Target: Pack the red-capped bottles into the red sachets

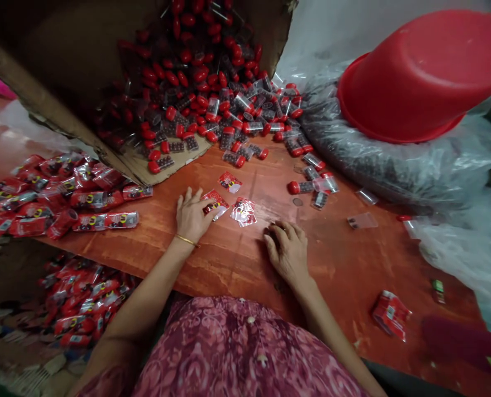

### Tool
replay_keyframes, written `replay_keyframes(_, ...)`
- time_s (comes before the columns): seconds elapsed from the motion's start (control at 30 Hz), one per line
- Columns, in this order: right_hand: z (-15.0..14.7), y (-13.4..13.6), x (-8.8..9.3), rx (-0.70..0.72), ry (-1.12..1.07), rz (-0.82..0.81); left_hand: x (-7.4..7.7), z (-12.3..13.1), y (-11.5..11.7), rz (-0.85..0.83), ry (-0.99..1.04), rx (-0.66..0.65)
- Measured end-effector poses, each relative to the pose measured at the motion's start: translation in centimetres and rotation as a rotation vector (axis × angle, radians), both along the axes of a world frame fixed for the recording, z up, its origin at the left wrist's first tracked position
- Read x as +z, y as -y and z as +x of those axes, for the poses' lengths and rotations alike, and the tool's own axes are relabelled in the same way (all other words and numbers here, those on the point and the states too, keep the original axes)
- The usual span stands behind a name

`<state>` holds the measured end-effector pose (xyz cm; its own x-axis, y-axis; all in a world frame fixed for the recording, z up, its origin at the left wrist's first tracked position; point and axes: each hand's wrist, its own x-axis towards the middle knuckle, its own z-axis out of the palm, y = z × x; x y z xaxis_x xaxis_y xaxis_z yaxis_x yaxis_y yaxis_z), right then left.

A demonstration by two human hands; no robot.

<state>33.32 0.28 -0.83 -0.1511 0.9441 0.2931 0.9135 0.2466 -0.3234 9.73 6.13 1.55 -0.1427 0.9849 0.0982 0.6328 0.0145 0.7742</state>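
Note:
My left hand [193, 214] is on the table with its thumb and index finger on a red printed card [217, 199]; its other fingers are spread. Another red card [230, 182] lies just beyond, and a small pile of similar cards [244, 212] sits between my hands, some showing pale, shiny faces. My right hand [287, 251] rests to the right of the pile. Its fingers are loosely curled, apart from the thumb, and I see nothing in them. Beyond it are several clear tubes with red caps [301, 187], filled with dark balls.
A tipped cardboard box [42, 105] spills red-capped tubes [212, 110] onto the table [228, 264]. Red wrapped packs [63, 193] are heaped at the left, with more below [88, 300]. At the right, a red tub [419, 71] tops a plastic bag [377, 160]; a red wrapper [392, 314] lies nearer.

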Motion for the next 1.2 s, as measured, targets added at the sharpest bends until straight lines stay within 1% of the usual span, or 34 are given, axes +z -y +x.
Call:
replay_keyframes(0.07,-0.3,0.2,0.2,-0.010,-0.059,0.019,-0.6,-0.2,-0.7,-0.056,-0.085,-0.040)
replay_keyframes(0.13,-0.8,-0.2,0.5,-0.019,-0.111,0.043,-0.9,-0.5,-0.9,-0.077,-0.113,-0.038)
replay_keyframes(0.23,-2.2,-1.0,1.6,0.004,-0.189,0.052,-1.0,-0.5,-0.9,-0.060,-0.080,-0.013)
replay_keyframes(0.3,-3.6,-1.6,2.5,0.036,-0.297,0.008,-0.8,-0.3,-0.6,-0.027,-0.023,0.011)
replay_keyframes(0.4,-5.9,-2.6,3.3,0.060,-0.609,-0.173,0.3,0.5,0.3,0.056,0.059,0.042)
replay_keyframes(0.5,-7.8,-3.8,3.6,0.093,-0.993,-0.360,2.0,1.8,1.5,0.116,0.134,0.005)
replay_keyframes(0.53,-8.2,-4.1,3.6,0.104,-1.091,-0.388,2.5,2.1,1.9,0.128,0.170,-0.003)
replay_keyframes(0.6,-8.6,-4.5,3.6,0.096,-1.204,-0.382,3.2,2.7,2.7,0.134,0.285,0.030)
replay_keyframes(0.63,-8.6,-4.5,3.6,0.075,-1.223,-0.356,3.3,2.8,3.1,0.106,0.369,0.066)
replay_keyframes(0.67,-8.5,-4.4,3.5,0.045,-1.223,-0.320,3.4,2.9,3.5,0.039,0.469,0.097)
replay_keyframes(0.7,-8.3,-4.3,3.5,0.012,-1.208,-0.280,3.3,3.0,3.8,-0.074,0.582,0.111)
replay_keyframes(0.73,-8.2,-4.0,3.4,-0.019,-1.184,-0.239,3.3,3.2,4.1,-0.227,0.701,0.100)
replay_keyframes(0.8,-7.9,-3.5,3.2,-0.051,-1.125,-0.173,3.1,3.6,4.6,-0.544,0.930,0.040)
replay_keyframes(0.83,-7.9,-3.2,3.1,-0.050,-1.095,-0.146,3.1,3.9,4.8,-0.645,1.031,0.021)
replay_keyframes(0.87,-7.8,-2.9,3.0,-0.038,-1.065,-0.122,3.1,4.2,5.0,-0.688,1.116,0.023)
replay_keyframes(0.9,-7.7,-2.6,3.0,-0.020,-1.037,-0.099,3.1,4.6,5.1,-0.679,1.183,0.048)
replay_keyframes(0.93,-7.7,-2.4,2.9,0.003,-1.011,-0.079,3.1,5.0,5.1,-0.632,1.228,0.089)
replay_keyframes(1.0,-7.4,-2.1,2.9,0.048,-0.966,-0.050,3.0,5.6,5.1,-0.518,1.268,0.172)
replay_keyframes(1.07,-7.1,-1.9,3.0,0.076,-0.938,-0.046,2.9,5.8,4.8,-0.465,1.279,0.214)
replay_keyframes(1.13,-6.8,-1.8,3.2,0.083,-0.924,-0.056,2.8,5.9,4.6,-0.466,1.300,0.201)
replay_keyframes(1.2,-6.4,-1.7,3.3,0.075,-0.912,-0.065,2.8,6.0,4.4,-0.493,1.327,0.158)
